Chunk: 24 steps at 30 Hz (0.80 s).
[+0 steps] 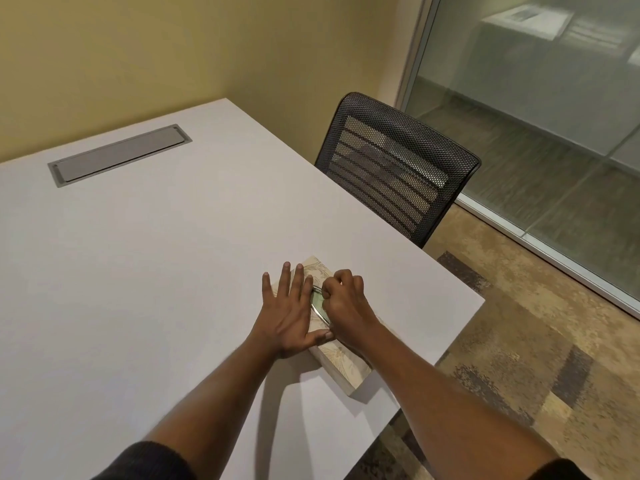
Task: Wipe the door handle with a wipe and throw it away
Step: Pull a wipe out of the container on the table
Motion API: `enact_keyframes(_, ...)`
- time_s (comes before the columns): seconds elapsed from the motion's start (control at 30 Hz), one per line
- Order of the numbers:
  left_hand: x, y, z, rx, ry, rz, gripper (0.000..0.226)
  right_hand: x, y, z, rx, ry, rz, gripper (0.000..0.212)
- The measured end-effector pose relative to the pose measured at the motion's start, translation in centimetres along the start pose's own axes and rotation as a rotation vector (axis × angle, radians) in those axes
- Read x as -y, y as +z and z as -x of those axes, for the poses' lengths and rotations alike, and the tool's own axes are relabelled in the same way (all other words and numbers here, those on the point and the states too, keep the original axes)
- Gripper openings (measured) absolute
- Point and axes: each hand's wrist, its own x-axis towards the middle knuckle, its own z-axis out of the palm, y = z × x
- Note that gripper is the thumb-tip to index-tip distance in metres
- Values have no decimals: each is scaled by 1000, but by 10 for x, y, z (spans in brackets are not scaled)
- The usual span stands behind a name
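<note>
A beige patterned tissue box (341,362) lies on the white table (138,271) near its right edge. My left hand (291,313) rests flat on the box's left side, fingers spread, pressing it down. My right hand (343,299) is curled over the oval slot (317,301) on top, fingertips pinched at the opening. No wipe shows clear of the slot; whether the fingers grip one is hidden. No door handle is in view.
A black mesh chair (391,171) stands at the table's right side. A grey cable hatch (119,155) is set into the tabletop at the far left. A glass partition (536,116) runs along the right, above patterned carpet (519,341).
</note>
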Motion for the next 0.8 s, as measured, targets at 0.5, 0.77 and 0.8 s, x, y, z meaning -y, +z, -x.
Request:
enact_keyframes(0.5, 1, -3, -1, 10, 27, -31, 115, -9, -4, 15, -152, 207, -266, 30)
enact_keyframes(0.77, -1, -35, -9, 67, 10, -87, 123, 0, -53, 10, -332, 303, -658, 12)
enact_keyframes(0.8, -1, -39, -10, 67, 16, -96, 122, 0, -59, 9, -353, 297, -659, 12)
